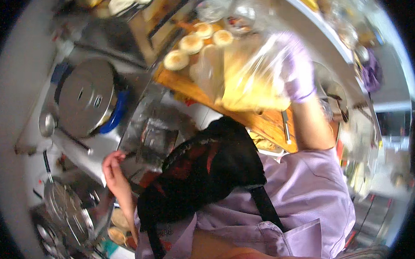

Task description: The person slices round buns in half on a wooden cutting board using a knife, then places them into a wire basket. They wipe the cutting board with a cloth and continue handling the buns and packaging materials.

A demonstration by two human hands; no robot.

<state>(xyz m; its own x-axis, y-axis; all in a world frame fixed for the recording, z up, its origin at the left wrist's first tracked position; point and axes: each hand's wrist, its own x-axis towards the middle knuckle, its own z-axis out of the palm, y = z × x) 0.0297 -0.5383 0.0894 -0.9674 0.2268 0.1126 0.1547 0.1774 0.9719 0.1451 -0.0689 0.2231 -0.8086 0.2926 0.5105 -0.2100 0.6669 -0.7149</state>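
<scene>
My right hand [295, 69], in a thin pale purple glove, holds a clear plastic bag [266, 62], blurred by motion. The bag lies over a yellow slab or sheet [251, 86] whose kind I cannot tell. Beneath is a wooden board [192, 87], with several round flat breads [191, 43] along its far left part. A knife [285, 127] lies on the board just below my right wrist. My bare left hand [112, 167] hangs low at the left, its fingers loosely curled but apart, and nothing shows in it. It is near the edge of the metal counter.
A large lidded pot [85, 98] with a blue cloth or band [115, 115] stands left, beside a ladle [47, 125]. A wire strainer [63, 199] lies lower left. Filled plastic bags [240, 21] sit beyond the breads. A white shelf edge [323, 25] runs at the upper right.
</scene>
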